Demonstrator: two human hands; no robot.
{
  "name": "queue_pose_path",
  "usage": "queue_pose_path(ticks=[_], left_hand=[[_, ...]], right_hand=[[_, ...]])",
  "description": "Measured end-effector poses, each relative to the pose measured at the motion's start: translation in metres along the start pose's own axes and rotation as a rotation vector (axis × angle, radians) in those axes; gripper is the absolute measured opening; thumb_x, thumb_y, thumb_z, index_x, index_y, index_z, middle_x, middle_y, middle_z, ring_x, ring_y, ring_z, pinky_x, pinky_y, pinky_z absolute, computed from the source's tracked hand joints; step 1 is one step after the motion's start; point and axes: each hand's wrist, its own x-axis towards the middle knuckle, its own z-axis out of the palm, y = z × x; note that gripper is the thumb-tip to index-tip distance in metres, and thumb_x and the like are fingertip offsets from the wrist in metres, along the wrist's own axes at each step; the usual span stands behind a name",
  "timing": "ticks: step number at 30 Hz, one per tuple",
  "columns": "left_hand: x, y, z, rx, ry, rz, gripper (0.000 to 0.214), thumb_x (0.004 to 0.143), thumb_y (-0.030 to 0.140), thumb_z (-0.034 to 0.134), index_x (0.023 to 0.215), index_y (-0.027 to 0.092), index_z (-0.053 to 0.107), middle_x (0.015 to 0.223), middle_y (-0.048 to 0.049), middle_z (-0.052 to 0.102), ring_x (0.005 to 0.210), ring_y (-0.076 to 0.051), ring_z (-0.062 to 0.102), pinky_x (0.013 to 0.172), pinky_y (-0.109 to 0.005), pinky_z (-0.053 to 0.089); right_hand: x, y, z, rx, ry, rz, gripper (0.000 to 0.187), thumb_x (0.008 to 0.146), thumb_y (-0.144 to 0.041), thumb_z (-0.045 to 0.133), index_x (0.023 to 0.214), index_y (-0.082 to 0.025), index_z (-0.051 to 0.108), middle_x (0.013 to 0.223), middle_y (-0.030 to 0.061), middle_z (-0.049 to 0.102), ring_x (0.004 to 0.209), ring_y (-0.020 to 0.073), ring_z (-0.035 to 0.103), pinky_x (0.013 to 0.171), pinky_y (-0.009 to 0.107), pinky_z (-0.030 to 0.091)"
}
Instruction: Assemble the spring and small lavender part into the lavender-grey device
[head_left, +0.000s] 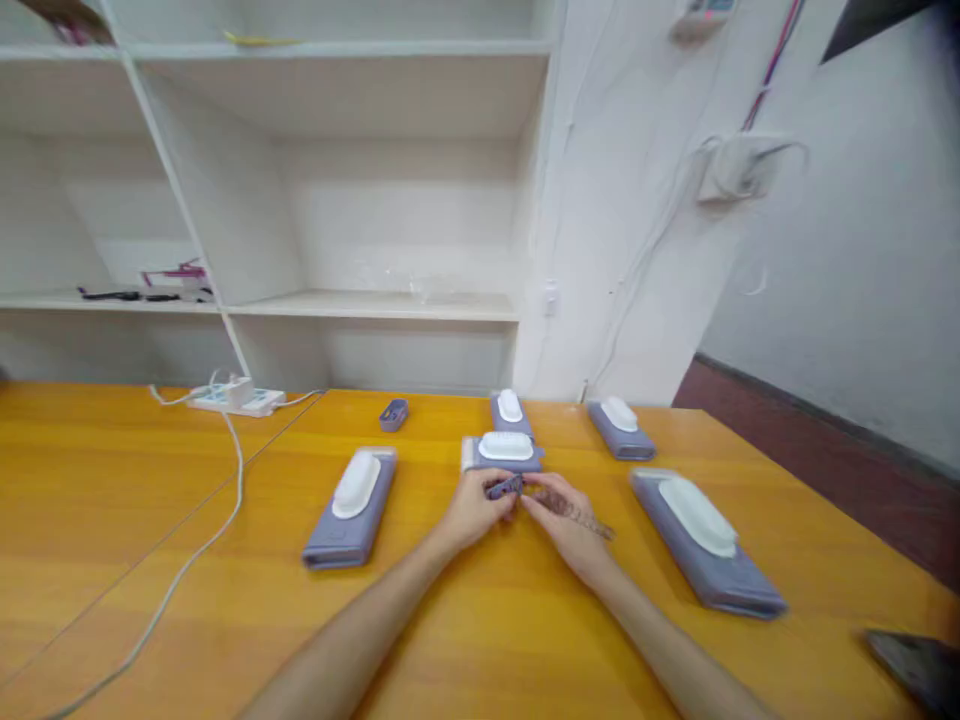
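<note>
Forearms: bare, rising from the bottom edge, angled inward to meet at mid-table.
Left hand: thumb and fingers closed about a small purple-grey piece, its right end poking out toward the other hand.
Right hand: thumb and forefinger drawn close together at that right end; cannot tell whether they pinch it.
Brownish strip: patterned, across the right hand and jutting past its outer side; too blurred to identify.
Middle pack: purple-grey, just beyond the fingers, lying crosswise, white rounded piece on top.
Rear pack: directly behind the middle one, similarly topped.
Left pack: slanted on the table, white top piece toward its far end.
Right pack: slanted the opposite way; far-right pack beyond it.
Open holder: small, purple-grey, beyond the left pack.
Table: orange-yellow wood; dark flat object at lower right, blurred.
Power strip: back left, white cable curving forward.
Shelving: white, behind the table.
</note>
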Motion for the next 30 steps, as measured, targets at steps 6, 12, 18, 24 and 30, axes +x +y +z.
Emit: queue_pose_path(ticks=[6, 12, 18, 24, 30], left_hand=[[-0.001, 0.002, 0.000, 0.004, 0.016, 0.036, 0.034, 0.068, 0.020, 0.054, 0.102, 0.015, 0.056, 0.069, -0.0007, 0.060, 0.052, -0.008, 0.051, 0.049, -0.019, 0.040], [0.000, 0.001, -0.001, 0.014, 0.083, 0.129, 0.039, 0.062, 0.012, 0.058, 0.101, 0.015, 0.053, 0.086, -0.0031, 0.060, 0.072, -0.011, 0.054, 0.065, -0.022, 0.041], [-0.001, -0.003, 0.002, -0.136, 0.038, 0.133, 0.047, 0.065, 0.011, 0.056, 0.110, 0.016, 0.042, 0.082, -0.0019, 0.061, 0.070, -0.010, 0.054, 0.064, -0.020, 0.039], [0.004, -0.008, 0.001, -0.095, 0.034, 0.097, 0.029, 0.065, 0.014, 0.058, 0.095, 0.013, 0.058, 0.086, -0.0050, 0.064, 0.075, -0.013, 0.056, 0.068, -0.023, 0.042], [0.001, 0.001, 0.000, -0.034, 0.000, 0.126, 0.035, 0.068, 0.014, 0.055, 0.103, 0.016, 0.059, 0.102, -0.0055, 0.063, 0.094, -0.018, 0.055, 0.088, -0.031, 0.038]], right_hand=[[0.001, 0.003, 0.001, -0.075, 0.008, -0.079, 0.021, 0.075, -0.026, 0.059, 0.094, -0.018, 0.062, 0.095, 0.0064, 0.058, 0.082, 0.0209, 0.055, 0.073, 0.030, 0.045], [0.000, 0.005, 0.002, -0.103, 0.003, -0.069, 0.023, 0.075, -0.025, 0.058, 0.098, -0.019, 0.061, 0.095, 0.0054, 0.059, 0.080, 0.0200, 0.057, 0.072, 0.029, 0.046], [0.000, 0.003, 0.002, -0.122, 0.002, -0.111, 0.023, 0.075, -0.026, 0.059, 0.096, -0.018, 0.062, 0.097, 0.0069, 0.058, 0.086, 0.0221, 0.056, 0.078, 0.033, 0.046], [-0.001, 0.006, 0.002, -0.099, 0.000, -0.104, 0.021, 0.076, -0.025, 0.059, 0.096, -0.018, 0.060, 0.096, 0.0064, 0.058, 0.085, 0.0216, 0.056, 0.076, 0.032, 0.046], [-0.001, 0.014, 0.004, -0.062, 0.033, -0.092, 0.024, 0.076, -0.029, 0.059, 0.098, -0.019, 0.060, 0.095, 0.0064, 0.058, 0.080, 0.0209, 0.057, 0.072, 0.032, 0.048]])
